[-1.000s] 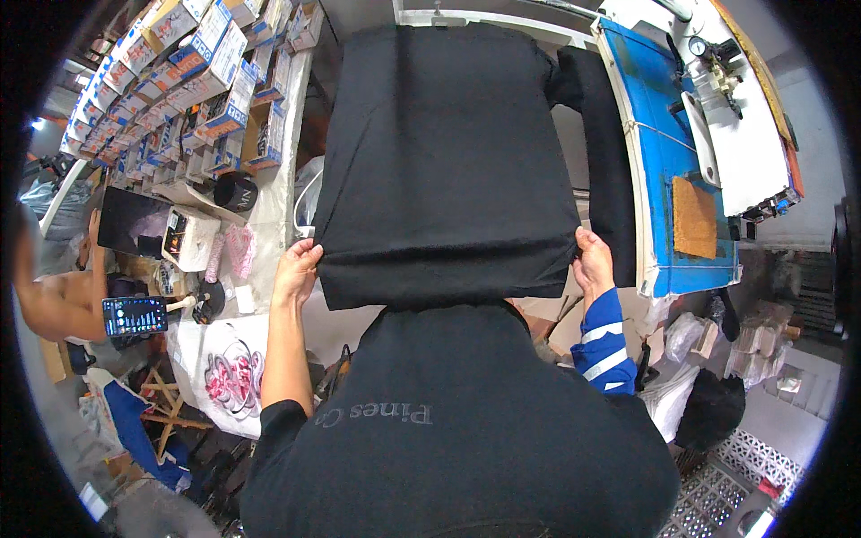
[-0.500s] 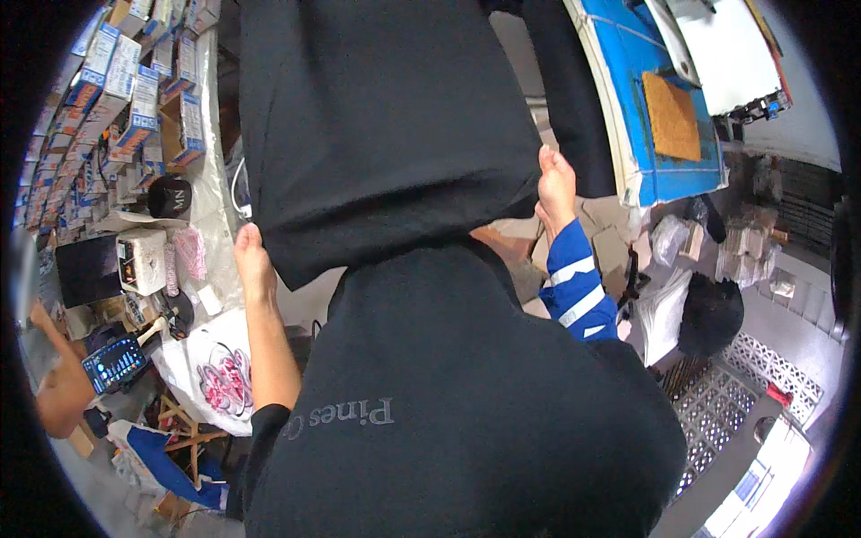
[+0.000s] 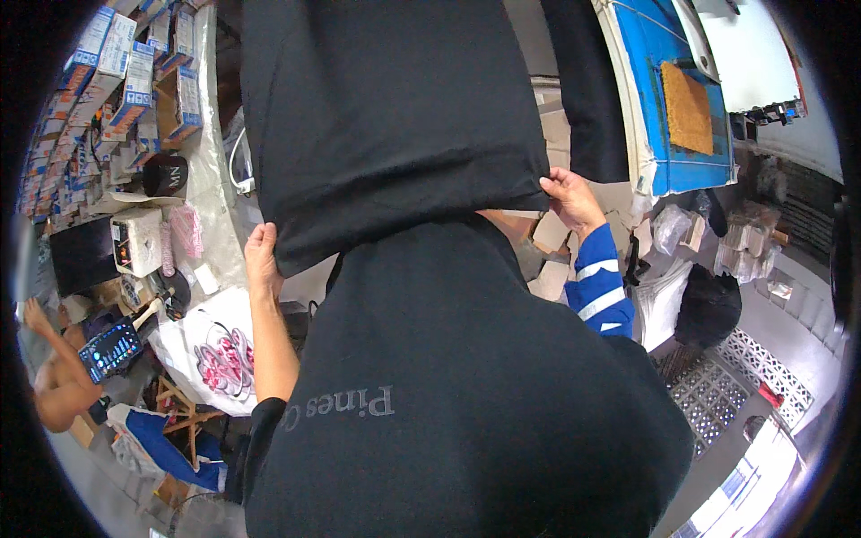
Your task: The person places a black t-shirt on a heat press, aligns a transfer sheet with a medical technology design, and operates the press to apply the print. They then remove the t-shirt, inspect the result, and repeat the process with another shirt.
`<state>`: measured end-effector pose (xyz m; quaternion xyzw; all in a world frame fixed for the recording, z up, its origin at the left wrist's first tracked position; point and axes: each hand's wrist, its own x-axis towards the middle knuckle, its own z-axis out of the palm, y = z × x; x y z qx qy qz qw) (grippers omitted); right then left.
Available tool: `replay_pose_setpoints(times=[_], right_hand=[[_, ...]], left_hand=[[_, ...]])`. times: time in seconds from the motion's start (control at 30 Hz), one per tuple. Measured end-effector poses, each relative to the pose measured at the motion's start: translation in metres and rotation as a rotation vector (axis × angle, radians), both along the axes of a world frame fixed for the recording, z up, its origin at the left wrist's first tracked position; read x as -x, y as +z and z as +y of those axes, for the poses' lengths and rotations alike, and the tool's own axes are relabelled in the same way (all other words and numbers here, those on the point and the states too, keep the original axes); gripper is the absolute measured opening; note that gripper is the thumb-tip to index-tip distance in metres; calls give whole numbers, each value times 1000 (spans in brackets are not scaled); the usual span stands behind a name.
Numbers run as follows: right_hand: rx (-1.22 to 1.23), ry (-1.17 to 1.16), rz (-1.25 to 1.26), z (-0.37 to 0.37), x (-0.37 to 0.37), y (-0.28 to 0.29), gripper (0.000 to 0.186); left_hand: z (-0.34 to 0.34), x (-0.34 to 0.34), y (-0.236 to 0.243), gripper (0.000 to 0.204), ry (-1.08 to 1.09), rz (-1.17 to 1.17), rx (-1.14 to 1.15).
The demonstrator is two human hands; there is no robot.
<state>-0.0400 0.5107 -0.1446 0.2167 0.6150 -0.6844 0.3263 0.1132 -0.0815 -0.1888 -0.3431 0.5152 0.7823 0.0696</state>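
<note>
A black garment (image 3: 404, 99) stretches out in front of me, its near edge slightly rumpled. At the near left corner my left hand (image 3: 263, 255) pinches that edge between thumb and fingers. My right hand (image 3: 572, 199) grips the near right corner in the same way, below a blue sleeve with white stripes. Between the hands the edge hangs close to the black shirt I wear. What lies under the garment is hidden.
Stacked boxes (image 3: 134, 81) line the left side. A lit screen device (image 3: 112, 350), a white bag with pink print (image 3: 211, 350) and another person's arm (image 3: 67, 368) are lower left. A blue-topped board with an orange-brown pad (image 3: 687, 108) stands right. Black cloth (image 3: 592, 99) hangs beside it.
My right hand has shifted a little right and down, its fingers now pinching the corner. My left hand is slightly further right. The garment's near edge looks flatter and more spread.
</note>
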Motion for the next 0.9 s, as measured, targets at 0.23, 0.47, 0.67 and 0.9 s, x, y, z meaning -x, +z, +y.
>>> replay_pose_setpoints(times=[0.23,0.47,0.67,0.9], right_hand=[[23,-128,31,-5,-5,-4,11],[-287,-21,-37,-17,10,-12,27],[197,-88,60,-49,66,0,43],[229,-194,86,-16,72,-10,31]], left_hand=[[37,9,18,21,171,69,38],[44,19,-22,44,33,-101,629],[-3,73,-4,51,75,49,-167],[-12,63,13,24,15,102,-59]])
